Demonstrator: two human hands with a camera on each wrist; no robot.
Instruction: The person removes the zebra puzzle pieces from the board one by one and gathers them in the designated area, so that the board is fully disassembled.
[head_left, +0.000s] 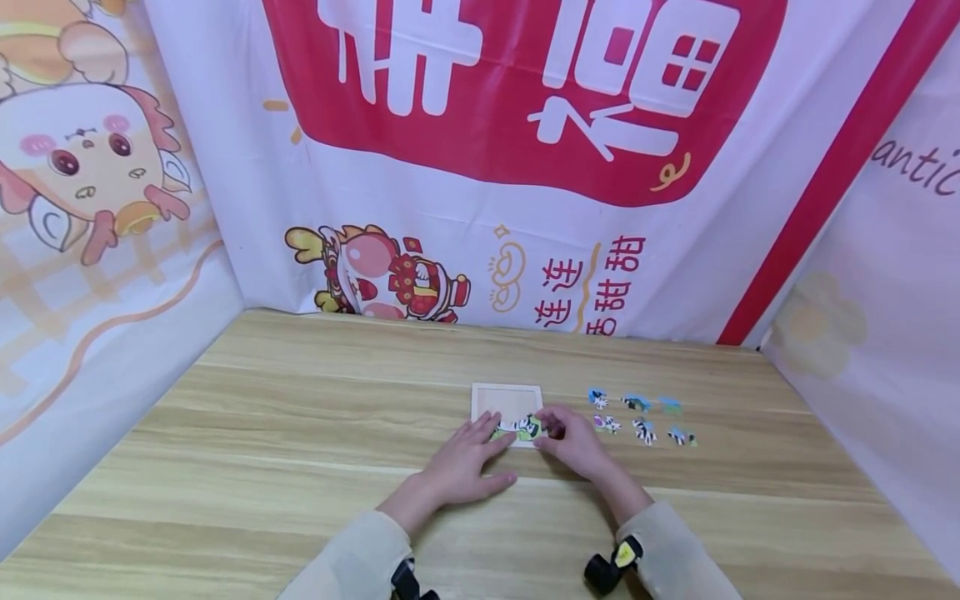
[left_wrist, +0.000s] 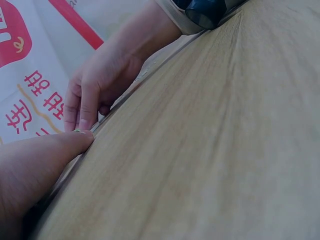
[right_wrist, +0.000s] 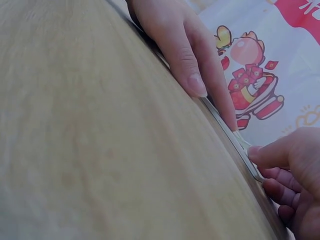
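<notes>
A square puzzle tray [head_left: 480,402] with a white rim lies on the table. Green, black and white puzzle pieces [head_left: 528,427] line its lower side; its upper part shows a bare base. My left hand [head_left: 465,465] rests flat over the tray's lower left, fingers extended over the pieces and thumb on the table side. At the lower right corner, my right hand [head_left: 576,443] grips the tray edge, thumb [right_wrist: 256,153] on the rim and other fingers curled beside the corner. My left thumb [left_wrist: 80,142] shows close to the right fingertips in the left wrist view.
Several loose puzzle pieces lie in two rows right of the tray, among them a zebra-striped piece [head_left: 643,430] and a blue-green piece [head_left: 671,405]. The wooden table [head_left: 300,433] backs onto a printed cloth [head_left: 420,187], with more cloth at both sides.
</notes>
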